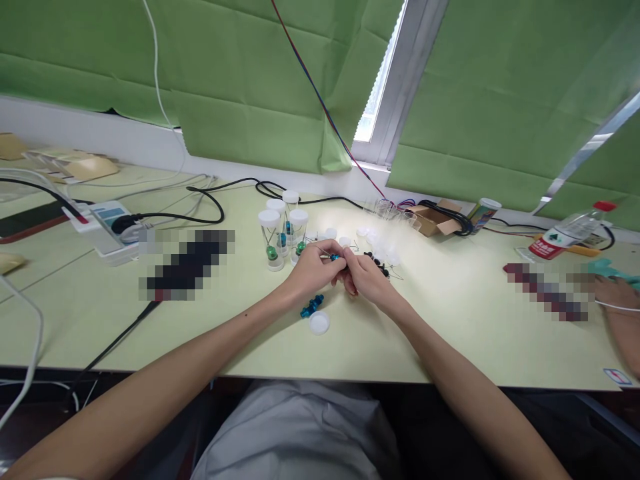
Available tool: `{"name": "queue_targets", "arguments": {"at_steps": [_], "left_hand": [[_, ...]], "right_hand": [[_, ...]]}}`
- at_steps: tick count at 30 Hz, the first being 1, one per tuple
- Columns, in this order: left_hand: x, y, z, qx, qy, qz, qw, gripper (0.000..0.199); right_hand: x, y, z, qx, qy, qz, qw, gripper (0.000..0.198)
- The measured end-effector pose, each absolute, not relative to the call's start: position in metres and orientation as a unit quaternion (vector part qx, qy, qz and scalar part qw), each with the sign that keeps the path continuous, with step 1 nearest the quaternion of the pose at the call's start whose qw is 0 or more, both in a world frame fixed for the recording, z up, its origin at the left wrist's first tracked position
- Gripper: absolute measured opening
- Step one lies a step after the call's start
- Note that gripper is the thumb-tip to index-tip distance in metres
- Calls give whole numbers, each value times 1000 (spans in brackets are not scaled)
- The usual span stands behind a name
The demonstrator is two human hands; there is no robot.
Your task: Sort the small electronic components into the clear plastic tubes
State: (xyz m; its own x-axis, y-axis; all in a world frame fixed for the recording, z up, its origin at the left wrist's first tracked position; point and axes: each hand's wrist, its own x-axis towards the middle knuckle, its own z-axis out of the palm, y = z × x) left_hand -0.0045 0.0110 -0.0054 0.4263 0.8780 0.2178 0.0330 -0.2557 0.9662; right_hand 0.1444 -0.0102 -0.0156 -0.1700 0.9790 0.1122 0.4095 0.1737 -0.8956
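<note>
Over a pale yellow-green bench [425,353], my two forearms converge from either side, and the grips meet at the middle. My left grip [316,268] is closed, thumb and forefinger pinched on a small glossy blue piece; my right grip [369,275] presses in from the other side, fingertips against the piece's right end, though I cannot tell whether they are clamped on it. Beyond my left grip, to the left, four capped clear tubes stand upright in a cluster, the front-left tube [271,237] with a green bead inside. A scatter of black parts [380,264] lies just past my right grip. On my side of the grips, a round white lid [319,323] rests flat, just beside a row of glossy blue knobbed pieces [312,306]. That row slants from near left to far right; my left grip is the nearer. Smallest of all, the small glossy blue piece [335,257] sits between my two grips, raised over the bench, its visible part running roughly crosswise from one to the other, the rest hidden by my fingers.
</note>
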Motion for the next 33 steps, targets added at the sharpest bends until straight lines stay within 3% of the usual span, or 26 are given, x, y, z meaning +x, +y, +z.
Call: {"name": "queue_targets", "arguments": {"at_steps": [33], "left_hand": [[-1,10,-1,604,259,446,608,8]], "right_hand": [[139,-17,-3,-476,-551,523,444,69]]}}
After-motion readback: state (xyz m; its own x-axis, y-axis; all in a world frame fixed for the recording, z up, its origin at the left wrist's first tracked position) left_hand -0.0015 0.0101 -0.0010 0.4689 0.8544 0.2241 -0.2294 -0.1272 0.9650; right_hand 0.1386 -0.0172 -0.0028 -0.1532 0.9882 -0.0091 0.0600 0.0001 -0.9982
